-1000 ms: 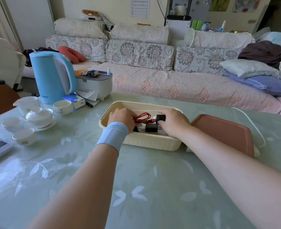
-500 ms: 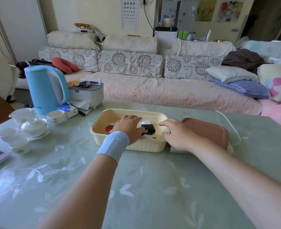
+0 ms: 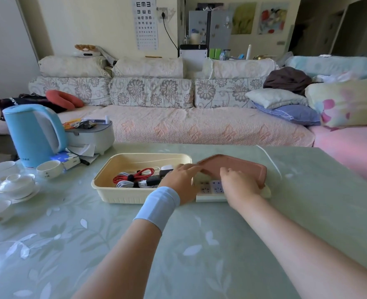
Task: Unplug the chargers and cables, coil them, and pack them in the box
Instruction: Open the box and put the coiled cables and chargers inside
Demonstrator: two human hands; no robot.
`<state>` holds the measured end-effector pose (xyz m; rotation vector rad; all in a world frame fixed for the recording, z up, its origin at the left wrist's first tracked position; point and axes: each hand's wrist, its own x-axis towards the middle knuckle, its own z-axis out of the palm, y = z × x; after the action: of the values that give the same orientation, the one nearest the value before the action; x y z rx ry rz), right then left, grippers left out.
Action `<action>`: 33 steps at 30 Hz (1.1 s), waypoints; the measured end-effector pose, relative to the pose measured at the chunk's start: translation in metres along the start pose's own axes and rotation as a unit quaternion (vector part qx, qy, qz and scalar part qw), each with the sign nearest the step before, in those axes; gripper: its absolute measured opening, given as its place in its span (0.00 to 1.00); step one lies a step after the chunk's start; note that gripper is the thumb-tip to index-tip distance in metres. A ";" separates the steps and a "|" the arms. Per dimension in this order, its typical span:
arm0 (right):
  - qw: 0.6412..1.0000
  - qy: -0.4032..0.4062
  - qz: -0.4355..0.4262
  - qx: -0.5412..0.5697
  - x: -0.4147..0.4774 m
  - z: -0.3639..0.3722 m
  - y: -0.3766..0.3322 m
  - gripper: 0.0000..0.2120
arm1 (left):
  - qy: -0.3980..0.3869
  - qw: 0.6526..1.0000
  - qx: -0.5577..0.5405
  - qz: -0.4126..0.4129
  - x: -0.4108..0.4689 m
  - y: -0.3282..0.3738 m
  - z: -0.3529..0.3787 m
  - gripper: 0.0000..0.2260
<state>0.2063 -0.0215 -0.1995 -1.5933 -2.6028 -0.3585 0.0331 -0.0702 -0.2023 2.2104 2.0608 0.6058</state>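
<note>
Table (image 3: 200,244) carries a cream box (image 3: 122,196) holding coiled red and white cables (image 3: 135,174) and black chargers (image 3: 153,181). Beside its right wall a pink lid (image 3: 238,166) tilts over a power strip (image 3: 210,187), left hand (image 3: 181,182) gripping its corner, right hand (image 3: 239,184) its near edge. Wide table surface lies nearer.

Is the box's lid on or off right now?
Off. The pink lid lies right of the box, over a power strip; cables show inside.
</note>
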 end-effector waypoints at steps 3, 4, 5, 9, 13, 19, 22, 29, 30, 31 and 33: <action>0.995 0.094 0.015 0.041 0.005 -0.009 -0.002 0.14 | 0.081 0.996 0.021 0.035 0.001 -0.003 -0.005 0.32; 0.990 0.128 0.009 0.054 0.006 -0.010 -0.004 0.13 | 0.114 0.992 0.035 0.051 0.001 -0.002 -0.008 0.32; 0.986 0.161 -0.008 0.054 0.007 -0.009 -0.008 0.12 | 0.140 0.987 0.052 0.066 0.001 -0.001 -0.010 0.31; 0.960 0.266 -0.089 -0.001 0.007 -0.014 -0.028 0.11 | 0.215 0.962 0.133 0.099 0.000 -0.004 -0.024 0.18; 0.939 0.305 -0.155 -0.025 0.005 -0.017 -0.049 0.14 | 0.248 0.958 0.136 0.047 -0.012 -0.024 -0.040 0.11; 0.907 0.315 -0.238 0.149 0.004 -0.007 -0.056 0.20 | 0.253 0.967 0.038 -0.003 -0.040 -0.063 -0.052 0.14; 0.917 0.264 -0.213 0.212 0.009 0.001 -0.052 0.26 | 0.284 0.958 -0.007 -0.043 -0.050 -0.092 -0.061 0.15; 0.970 0.087 -0.164 0.155 0.021 0.013 -0.078 0.22 | 0.062 0.986 0.072 -0.136 -0.071 -0.131 -0.062 0.25; 0.969 0.108 -0.173 0.141 0.022 0.013 -0.086 0.21 | 0.045 0.986 0.074 -0.139 -0.072 -0.127 -0.062 0.26; 0.966 0.133 -0.181 0.131 0.023 0.012 -0.094 0.20 | 0.040 0.989 0.064 -0.130 -0.073 -0.121 -0.063 0.26; 0.961 0.161 -0.181 0.134 0.027 0.008 -0.107 0.21 | 0.012 0.993 0.023 -0.117 -0.073 -0.107 -0.070 0.22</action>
<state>0.0994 -0.0433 -0.2198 -0.8906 -2.5394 -0.2449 -0.0926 -0.1451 -0.1885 1.9506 2.3224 0.5695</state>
